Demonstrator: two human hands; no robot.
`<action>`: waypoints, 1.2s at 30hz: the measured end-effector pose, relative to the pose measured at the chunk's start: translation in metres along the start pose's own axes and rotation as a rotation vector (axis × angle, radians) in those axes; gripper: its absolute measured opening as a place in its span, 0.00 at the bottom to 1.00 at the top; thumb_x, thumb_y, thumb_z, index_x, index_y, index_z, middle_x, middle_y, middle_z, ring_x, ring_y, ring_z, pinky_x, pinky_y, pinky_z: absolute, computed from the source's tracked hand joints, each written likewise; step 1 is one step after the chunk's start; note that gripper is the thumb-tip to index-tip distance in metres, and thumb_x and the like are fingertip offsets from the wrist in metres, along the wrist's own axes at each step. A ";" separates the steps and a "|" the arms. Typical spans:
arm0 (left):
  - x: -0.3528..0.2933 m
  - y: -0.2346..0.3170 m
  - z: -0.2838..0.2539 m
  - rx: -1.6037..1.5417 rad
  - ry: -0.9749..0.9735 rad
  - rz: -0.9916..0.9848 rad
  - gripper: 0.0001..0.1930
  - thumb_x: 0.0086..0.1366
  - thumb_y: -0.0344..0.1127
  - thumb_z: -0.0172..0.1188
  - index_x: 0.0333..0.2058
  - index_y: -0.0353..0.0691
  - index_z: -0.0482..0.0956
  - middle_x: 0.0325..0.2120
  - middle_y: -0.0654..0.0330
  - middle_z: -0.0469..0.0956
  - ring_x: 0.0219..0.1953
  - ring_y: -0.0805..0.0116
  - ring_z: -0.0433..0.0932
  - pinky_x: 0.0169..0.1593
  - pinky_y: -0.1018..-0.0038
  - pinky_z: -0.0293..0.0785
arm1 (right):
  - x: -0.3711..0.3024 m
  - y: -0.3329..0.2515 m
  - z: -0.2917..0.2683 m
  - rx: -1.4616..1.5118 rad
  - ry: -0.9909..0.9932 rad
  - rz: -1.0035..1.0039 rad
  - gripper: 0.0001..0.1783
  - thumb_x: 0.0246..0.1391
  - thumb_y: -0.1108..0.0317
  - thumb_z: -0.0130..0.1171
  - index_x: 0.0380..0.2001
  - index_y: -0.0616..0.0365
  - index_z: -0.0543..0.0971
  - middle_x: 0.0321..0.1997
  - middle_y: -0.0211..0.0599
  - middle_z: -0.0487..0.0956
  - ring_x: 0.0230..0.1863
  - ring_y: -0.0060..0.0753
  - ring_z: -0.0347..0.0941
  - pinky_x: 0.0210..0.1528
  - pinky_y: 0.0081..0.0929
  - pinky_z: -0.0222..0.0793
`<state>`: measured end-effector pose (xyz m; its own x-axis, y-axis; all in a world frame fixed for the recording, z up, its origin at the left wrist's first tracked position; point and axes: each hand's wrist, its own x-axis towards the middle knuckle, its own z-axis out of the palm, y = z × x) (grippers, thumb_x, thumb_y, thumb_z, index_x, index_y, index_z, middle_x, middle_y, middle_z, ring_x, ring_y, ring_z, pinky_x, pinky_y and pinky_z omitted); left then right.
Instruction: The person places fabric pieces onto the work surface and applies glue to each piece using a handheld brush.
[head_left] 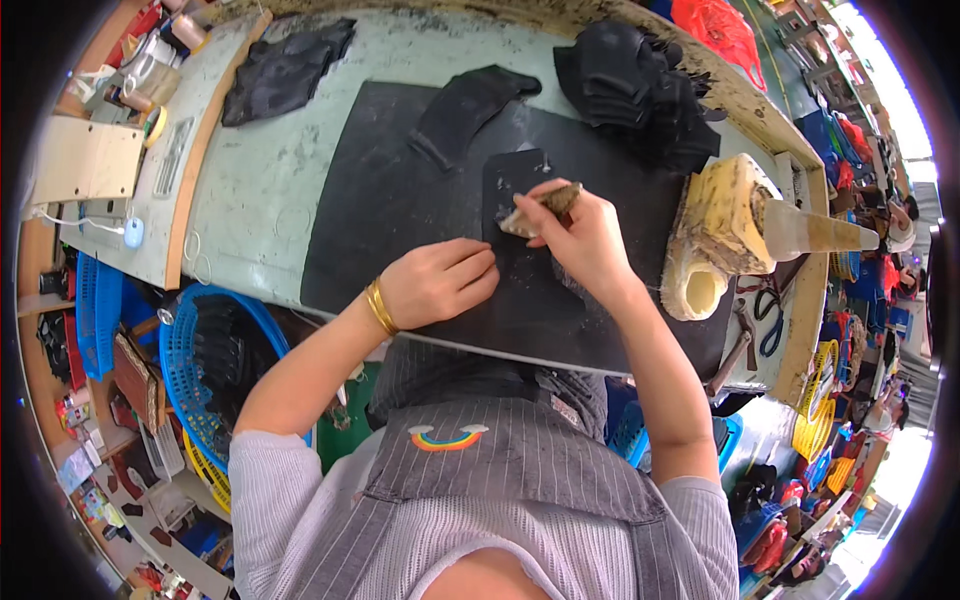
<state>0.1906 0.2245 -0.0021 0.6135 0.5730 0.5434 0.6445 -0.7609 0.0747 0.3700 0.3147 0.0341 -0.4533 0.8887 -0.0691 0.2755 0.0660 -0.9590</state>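
A flat black piece (512,170) with rounded corners lies on the black work mat (345,215), pale specks on its surface. My right hand (580,235) pinches a tan, brush-like tool with a pale, frayed end (522,222) and holds that end against the piece. At its left edge, my left hand (440,282) presses down palm-side, fingers bent and together; the thumb's grip is hard to see. A curved black piece (470,108) lies farther back on the mat. Stacked black pieces (630,85) stand behind my right hand.
A yellowish crusted block (722,215) with a translucent cone and a tape roll (697,292) stands at the right. Beside it lie scissors (770,320) and pincers (742,345). More black pieces (285,75) lie far left. A blue basket (190,400) is below the table's left edge.
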 end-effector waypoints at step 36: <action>-0.143 -0.204 -0.124 -1.192 0.801 -1.167 0.09 0.57 0.27 0.60 0.37 0.35 0.73 0.36 0.57 0.77 0.39 0.66 0.77 0.47 0.73 0.73 | 0.002 0.000 -0.062 0.059 0.460 -0.111 0.11 0.57 0.67 0.54 0.35 0.67 0.76 0.28 0.35 0.77 0.21 0.22 0.73 0.22 0.16 0.70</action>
<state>-0.0851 0.2602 0.0089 -0.4179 0.9083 -0.0193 -0.3113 -0.1232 0.9423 0.4218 0.3446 0.0507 -0.0515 0.9873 0.1504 0.1916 0.1576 -0.9687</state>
